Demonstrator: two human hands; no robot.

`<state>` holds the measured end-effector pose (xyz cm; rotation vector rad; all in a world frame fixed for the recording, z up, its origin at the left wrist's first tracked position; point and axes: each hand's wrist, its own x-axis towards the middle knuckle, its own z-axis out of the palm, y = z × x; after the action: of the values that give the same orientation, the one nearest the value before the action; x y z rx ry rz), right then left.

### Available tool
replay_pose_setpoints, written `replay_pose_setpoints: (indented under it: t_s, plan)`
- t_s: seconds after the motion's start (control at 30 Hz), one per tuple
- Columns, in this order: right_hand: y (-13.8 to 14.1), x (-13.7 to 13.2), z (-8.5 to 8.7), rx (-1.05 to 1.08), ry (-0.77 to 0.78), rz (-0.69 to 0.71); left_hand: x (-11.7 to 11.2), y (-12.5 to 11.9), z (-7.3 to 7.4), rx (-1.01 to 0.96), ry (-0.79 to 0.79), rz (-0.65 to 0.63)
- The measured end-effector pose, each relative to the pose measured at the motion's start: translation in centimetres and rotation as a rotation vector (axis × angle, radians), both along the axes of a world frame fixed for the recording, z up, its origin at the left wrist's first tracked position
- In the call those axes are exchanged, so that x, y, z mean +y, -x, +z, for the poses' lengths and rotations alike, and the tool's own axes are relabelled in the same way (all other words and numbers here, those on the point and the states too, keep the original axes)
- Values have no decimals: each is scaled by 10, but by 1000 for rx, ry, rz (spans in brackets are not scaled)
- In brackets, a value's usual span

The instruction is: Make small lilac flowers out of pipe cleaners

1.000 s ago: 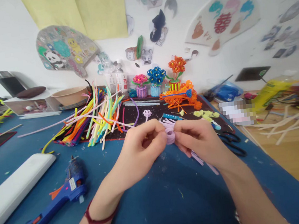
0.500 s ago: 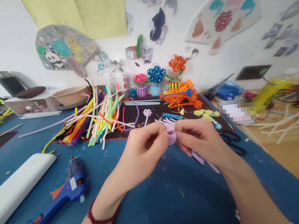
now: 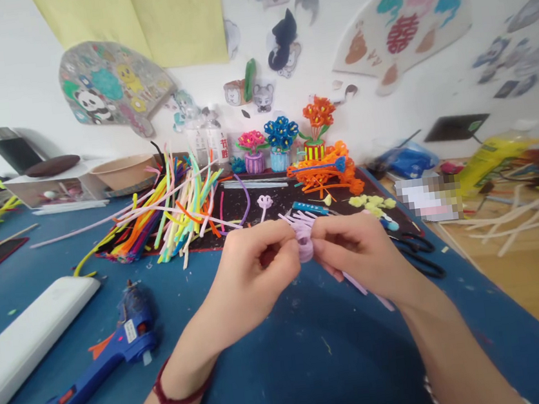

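Observation:
Between my two hands is a light purple pipe cleaner bent into small loops. My left hand pinches its left side between thumb and forefinger, and my right hand pinches the right side. The fingertips almost meet around the loops; the far side of the piece is hidden. More light purple pipe cleaner lengths lie on the table behind and below my right hand. A finished-looking purple looped flower on a stem lies just beyond my hands.
A blue hot glue gun and a white power strip lie at left. Beyond are a heap of colored pipe cleaners, potted pipe cleaner flowers and orange pieces. Black-handled scissors lie right of my right hand.
Both hands keep their pinch on the purple loops, which sit slightly further left in view. The whole view has shifted a little; nothing else has visibly moved.

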<state>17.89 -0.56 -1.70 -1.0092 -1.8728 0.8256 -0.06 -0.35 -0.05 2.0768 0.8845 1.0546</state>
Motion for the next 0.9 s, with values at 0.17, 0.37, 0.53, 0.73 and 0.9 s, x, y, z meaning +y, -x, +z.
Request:
replay_pose_setpoints:
  t_s: [0.17, 0.37, 0.53, 0.73, 0.9]
  plan:
    - [1, 1, 1, -40, -66, -41, -2, -2, -1, 107, -233, 134]
    - [1, 1, 0, -162, -228, -132, 0, 0, -6, 274, -528, 257]
    - [2, 1, -2, -215, -299, -191, 1, -1, -9, 474, -849, 351]
    - [6, 0, -3, -197, -268, -181, -3, -3, -10, 629, -1063, 442]
    - [8, 0, -3, -181, -263, -161, -4, -3, -10, 709, -1195, 456]
